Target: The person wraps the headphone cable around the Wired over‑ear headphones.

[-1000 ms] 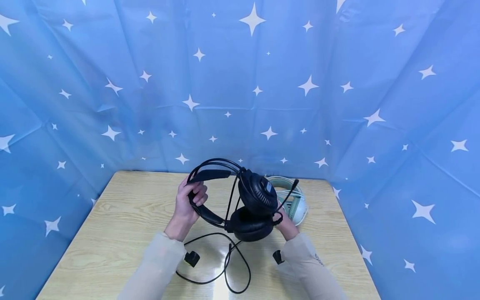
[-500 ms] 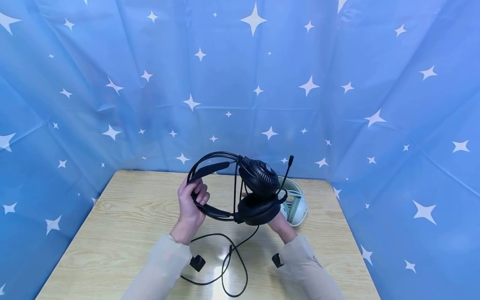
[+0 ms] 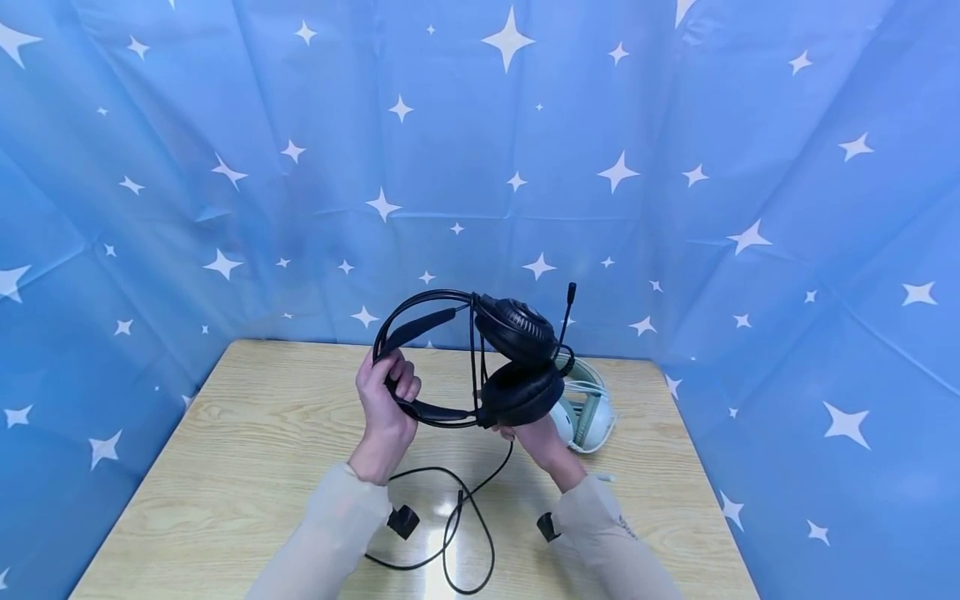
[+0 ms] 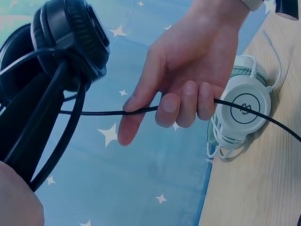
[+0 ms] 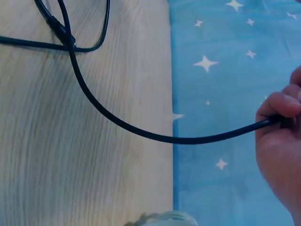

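Note:
A black headset (image 3: 521,393) with two padded ear cups hangs over the table, its headband toward the left. My left hand (image 3: 386,404) grips the middle of that headband, fingers curled round it. The thin microphone boom (image 3: 567,312) points up beyond the ear cups. Just under the lower cup is my right hand (image 3: 542,439), partly hidden by it in the head view. In the left wrist view, the right hand (image 4: 188,70) holds the headset's black cable (image 4: 263,115) between thumb and curled fingers. The cable (image 5: 188,140) sags from that hand down to the table.
White and pale green headphones (image 3: 596,408) with a wrapped white cord lie at the table's back right. Loops of black cable (image 3: 491,542) rest on the wooden table (image 3: 247,450) between my forearms. A blue star-patterned curtain (image 3: 465,150) stands behind and at both sides.
The headset has risen and tilted, its ear cups moving away and the microphone boom swinging more upright. My right hand has shifted left, below the lower ear cup. My left hand keeps the headband.

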Available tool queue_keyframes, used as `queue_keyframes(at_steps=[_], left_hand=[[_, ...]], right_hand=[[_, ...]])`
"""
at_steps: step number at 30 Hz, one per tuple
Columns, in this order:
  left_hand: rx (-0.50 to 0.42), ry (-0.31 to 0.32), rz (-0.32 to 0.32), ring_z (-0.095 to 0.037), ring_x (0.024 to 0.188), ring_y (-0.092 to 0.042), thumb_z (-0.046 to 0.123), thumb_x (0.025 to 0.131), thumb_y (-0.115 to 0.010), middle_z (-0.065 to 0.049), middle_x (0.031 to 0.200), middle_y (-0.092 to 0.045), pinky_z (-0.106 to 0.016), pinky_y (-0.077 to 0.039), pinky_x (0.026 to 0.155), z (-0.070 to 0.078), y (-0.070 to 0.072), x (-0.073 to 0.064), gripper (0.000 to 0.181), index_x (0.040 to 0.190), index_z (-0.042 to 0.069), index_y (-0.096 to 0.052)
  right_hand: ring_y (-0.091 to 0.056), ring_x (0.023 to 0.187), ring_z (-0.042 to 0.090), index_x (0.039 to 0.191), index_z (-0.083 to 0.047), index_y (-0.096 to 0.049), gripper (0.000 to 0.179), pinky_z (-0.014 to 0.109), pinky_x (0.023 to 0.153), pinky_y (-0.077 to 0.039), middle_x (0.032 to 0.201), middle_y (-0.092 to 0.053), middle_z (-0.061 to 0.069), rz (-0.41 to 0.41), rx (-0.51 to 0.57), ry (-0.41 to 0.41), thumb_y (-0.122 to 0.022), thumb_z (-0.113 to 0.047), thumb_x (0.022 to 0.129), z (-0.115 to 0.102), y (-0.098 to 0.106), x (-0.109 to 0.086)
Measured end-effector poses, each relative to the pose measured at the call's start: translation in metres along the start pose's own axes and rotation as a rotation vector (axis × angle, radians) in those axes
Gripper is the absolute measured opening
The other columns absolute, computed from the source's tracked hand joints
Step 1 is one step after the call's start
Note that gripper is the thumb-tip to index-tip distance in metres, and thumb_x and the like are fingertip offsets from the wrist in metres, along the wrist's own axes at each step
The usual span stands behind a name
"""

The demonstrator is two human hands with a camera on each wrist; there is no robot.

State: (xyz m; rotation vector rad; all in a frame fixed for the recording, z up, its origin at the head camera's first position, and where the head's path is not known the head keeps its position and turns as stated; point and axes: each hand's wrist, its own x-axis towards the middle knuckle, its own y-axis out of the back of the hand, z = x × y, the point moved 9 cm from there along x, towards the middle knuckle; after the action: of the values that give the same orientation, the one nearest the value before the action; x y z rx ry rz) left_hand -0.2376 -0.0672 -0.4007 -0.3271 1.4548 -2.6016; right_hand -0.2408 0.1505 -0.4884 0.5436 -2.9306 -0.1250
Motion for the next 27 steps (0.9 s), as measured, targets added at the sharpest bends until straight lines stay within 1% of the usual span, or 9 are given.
queue_keyframes(at_steps=[3, 6, 8, 10, 12, 15, 18, 22, 27], left_hand=[[0.003, -0.011, 0.034, -0.004, 0.044, -0.030, 0.000, 0.096, -0.042, 0.004, 0.062, -0.035, -0.016, -0.023, 0.040, 0.000, 0.002, 0.000, 0.025, 0.074, 0.011, -0.048], [-0.006, -0.020, 0.056, -0.004, 0.044, -0.029, 0.001, 0.097, -0.043, 0.004, 0.062, -0.035, -0.016, -0.023, 0.039, 0.000, 0.003, 0.000, 0.025, 0.075, 0.011, -0.049], [-0.013, -0.027, 0.064, -0.004, 0.044, -0.029, 0.002, 0.097, -0.044, 0.004, 0.062, -0.035, -0.016, -0.023, 0.039, 0.000, 0.004, 0.001, 0.024, 0.075, 0.012, -0.049], [-0.012, -0.035, 0.072, -0.004, 0.044, -0.029, 0.002, 0.096, -0.044, 0.004, 0.062, -0.035, -0.016, -0.023, 0.039, 0.000, 0.003, 0.001, 0.024, 0.075, 0.012, -0.050], [-0.007, -0.041, 0.082, -0.004, 0.043, -0.030, 0.001, 0.096, -0.045, 0.004, 0.062, -0.035, -0.016, -0.023, 0.039, 0.000, 0.003, 0.001, 0.025, 0.074, 0.012, -0.050], [0.013, -0.063, 0.113, -0.004, 0.043, -0.031, 0.002, 0.097, -0.046, 0.004, 0.062, -0.035, -0.016, -0.022, 0.040, 0.001, 0.004, 0.001, 0.024, 0.076, 0.011, -0.051], [0.025, -0.089, 0.154, -0.004, 0.043, -0.031, 0.002, 0.098, -0.048, 0.004, 0.062, -0.036, -0.017, -0.021, 0.040, 0.002, 0.007, 0.001, 0.022, 0.079, 0.009, -0.055], [0.039, -0.114, 0.200, -0.004, 0.043, -0.031, 0.002, 0.098, -0.049, 0.004, 0.062, -0.036, -0.017, -0.021, 0.040, 0.004, 0.012, 0.003, 0.020, 0.081, 0.009, -0.057], [0.051, -0.127, 0.230, -0.004, 0.043, -0.031, 0.002, 0.097, -0.050, 0.004, 0.062, -0.036, -0.017, -0.021, 0.040, 0.005, 0.016, 0.003, 0.020, 0.079, 0.009, -0.056]], right_hand=[[-0.043, 0.065, 0.010, 0.131, 0.009, -0.061, 0.031, 0.023, 0.061, -0.035, 0.081, -0.056, -0.003, -0.025, 0.054, -0.100, -0.046, -0.004, 0.108, 0.003, -0.008, -0.003], [-0.036, 0.061, 0.010, 0.136, 0.009, -0.057, 0.035, 0.022, 0.059, -0.031, 0.083, -0.054, 0.002, -0.065, 0.053, -0.116, -0.042, -0.009, 0.110, 0.004, -0.014, -0.006], [-0.033, 0.059, 0.010, 0.134, 0.009, -0.057, 0.034, 0.022, 0.058, -0.029, 0.083, -0.053, 0.003, -0.079, 0.052, -0.091, -0.041, -0.008, 0.109, 0.002, -0.017, -0.007], [-0.034, 0.059, 0.009, 0.121, 0.013, -0.059, 0.030, 0.022, 0.058, -0.029, 0.081, -0.053, 0.003, -0.080, 0.033, -0.065, -0.041, -0.008, 0.109, -0.001, -0.019, -0.008], [-0.036, 0.059, 0.008, 0.116, 0.014, -0.059, 0.029, 0.022, 0.056, -0.029, 0.080, -0.054, 0.003, -0.073, 0.004, -0.041, -0.041, -0.008, 0.109, -0.006, -0.021, -0.008], [-0.040, 0.059, 0.008, 0.100, 0.012, -0.060, 0.028, 0.021, 0.056, -0.032, 0.078, -0.056, 0.004, -0.064, -0.075, -0.030, -0.044, -0.009, 0.109, -0.013, -0.026, -0.009], [-0.040, 0.056, 0.008, 0.107, 0.006, -0.067, 0.027, 0.022, 0.053, -0.032, 0.075, -0.057, 0.006, -0.053, -0.140, -0.009, -0.045, -0.010, 0.110, -0.021, -0.031, -0.009], [-0.039, 0.054, 0.007, 0.118, 0.002, -0.068, 0.031, 0.022, 0.053, -0.031, 0.073, -0.056, 0.007, -0.047, -0.202, 0.003, -0.041, -0.011, 0.112, -0.028, -0.038, -0.009], [-0.041, 0.053, 0.005, 0.114, 0.002, -0.068, 0.031, 0.021, 0.051, -0.032, 0.070, -0.058, 0.006, -0.048, -0.225, 0.047, -0.040, -0.012, 0.112, -0.037, -0.043, -0.012]])
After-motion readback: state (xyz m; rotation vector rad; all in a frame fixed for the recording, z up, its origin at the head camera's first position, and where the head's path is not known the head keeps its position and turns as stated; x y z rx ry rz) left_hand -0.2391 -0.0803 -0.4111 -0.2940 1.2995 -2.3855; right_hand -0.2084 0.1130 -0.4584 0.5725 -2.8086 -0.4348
